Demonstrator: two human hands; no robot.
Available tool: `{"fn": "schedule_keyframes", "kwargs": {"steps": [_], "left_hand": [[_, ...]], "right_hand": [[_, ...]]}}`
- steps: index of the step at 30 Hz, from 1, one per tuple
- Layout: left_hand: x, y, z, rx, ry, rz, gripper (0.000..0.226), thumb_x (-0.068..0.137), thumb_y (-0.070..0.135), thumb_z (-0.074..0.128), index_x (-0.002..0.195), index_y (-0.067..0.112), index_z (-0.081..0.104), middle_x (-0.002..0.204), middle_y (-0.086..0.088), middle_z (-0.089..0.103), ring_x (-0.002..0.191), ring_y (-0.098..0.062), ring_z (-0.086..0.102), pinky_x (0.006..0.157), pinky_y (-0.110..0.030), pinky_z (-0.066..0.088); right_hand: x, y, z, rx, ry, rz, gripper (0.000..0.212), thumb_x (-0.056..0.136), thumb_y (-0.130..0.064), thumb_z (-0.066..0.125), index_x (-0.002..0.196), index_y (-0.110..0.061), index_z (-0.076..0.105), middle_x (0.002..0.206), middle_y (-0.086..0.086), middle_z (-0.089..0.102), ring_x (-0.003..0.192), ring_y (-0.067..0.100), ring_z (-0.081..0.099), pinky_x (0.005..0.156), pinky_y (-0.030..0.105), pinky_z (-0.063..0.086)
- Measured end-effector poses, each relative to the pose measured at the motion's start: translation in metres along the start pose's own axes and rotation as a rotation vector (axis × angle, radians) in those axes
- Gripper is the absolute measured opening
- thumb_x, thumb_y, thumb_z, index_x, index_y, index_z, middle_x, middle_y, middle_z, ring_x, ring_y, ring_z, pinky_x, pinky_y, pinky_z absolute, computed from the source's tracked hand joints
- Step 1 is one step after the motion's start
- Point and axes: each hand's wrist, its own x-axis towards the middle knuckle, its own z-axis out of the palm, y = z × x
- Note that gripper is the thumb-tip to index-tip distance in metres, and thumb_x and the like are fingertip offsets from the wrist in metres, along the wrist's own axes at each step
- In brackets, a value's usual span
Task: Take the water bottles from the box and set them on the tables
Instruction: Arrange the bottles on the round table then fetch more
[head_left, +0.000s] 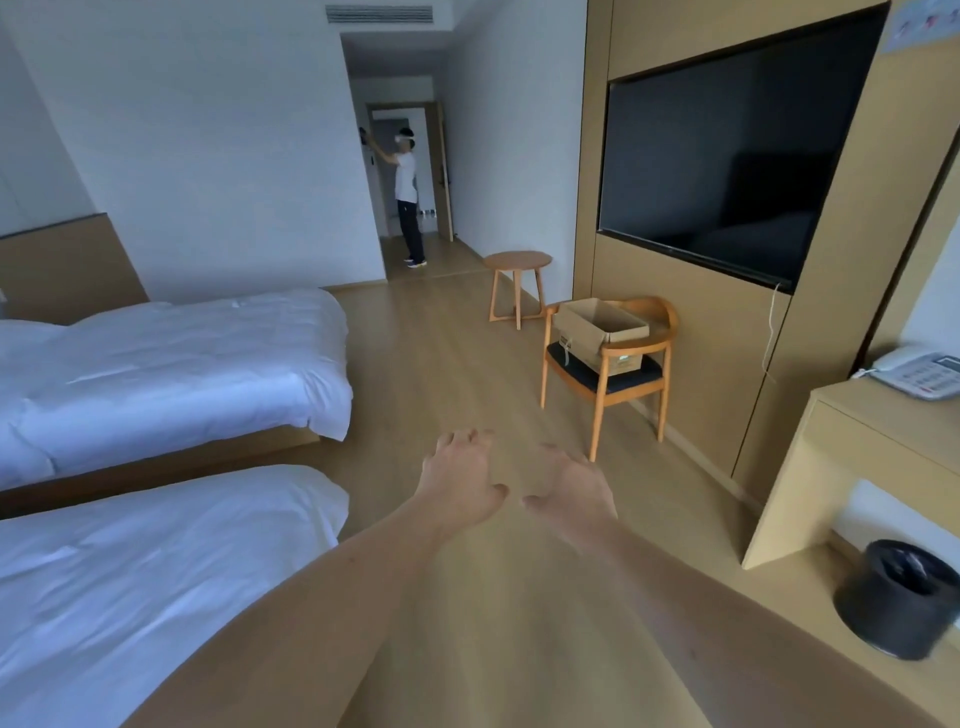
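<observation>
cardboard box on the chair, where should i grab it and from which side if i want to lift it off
Grip the cardboard box by its two short end walls, one hand on each, coming from the chair's open front. The curved backrest and arms wrap the rear and sides, and the top is open with flaps up, so no lid to hold. Both the left hand and right hand are empty.

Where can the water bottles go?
The small round table past the chair shows a bare top. The desk has free room in front of the phone. The chair seat is crowded by the box. Both the left hand and right hand hold nothing.
</observation>
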Motion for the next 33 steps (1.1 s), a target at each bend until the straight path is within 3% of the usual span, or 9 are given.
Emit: {"fn": "schedule_keyframes", "kwargs": {"steps": [10,19,33], "left_hand": [[0.194,-0.043,0.042,0.002,-0.036,0.011,0.080,0.084,0.042,0.071,0.153,0.022,0.034,0.150,-0.008,0.042,0.138,-0.032,0.037,0.107,-0.049,0.044],[0.413,-0.097,0.037,-0.040,-0.038,0.132,0.067,0.086,0.038,0.069,0.144,0.020,0.043,0.137,-0.008,0.052,0.127,-0.031,0.045,0.101,-0.046,0.047],[0.683,-0.139,0.082,-0.052,-0.109,0.238,0.064,0.087,0.039,0.072,0.142,0.019,0.045,0.137,-0.006,0.052,0.127,-0.029,0.046,0.102,-0.045,0.046]], "right_hand": [[0.184,0.019,0.028,-0.071,-0.012,0.045,0.065,0.081,-0.037,0.071,0.141,-0.028,0.048,0.128,0.000,0.060,0.123,0.026,0.052,0.099,0.041,0.050],[0.391,-0.001,0.053,-0.070,0.105,0.153,0.079,0.081,-0.038,0.076,0.152,-0.030,0.041,0.139,-0.001,0.055,0.130,0.025,0.050,0.105,0.039,0.046],[0.642,0.023,0.089,-0.144,0.064,0.286,0.076,0.082,-0.034,0.072,0.151,-0.033,0.039,0.140,-0.001,0.054,0.128,0.024,0.052,0.100,0.040,0.052]]}}
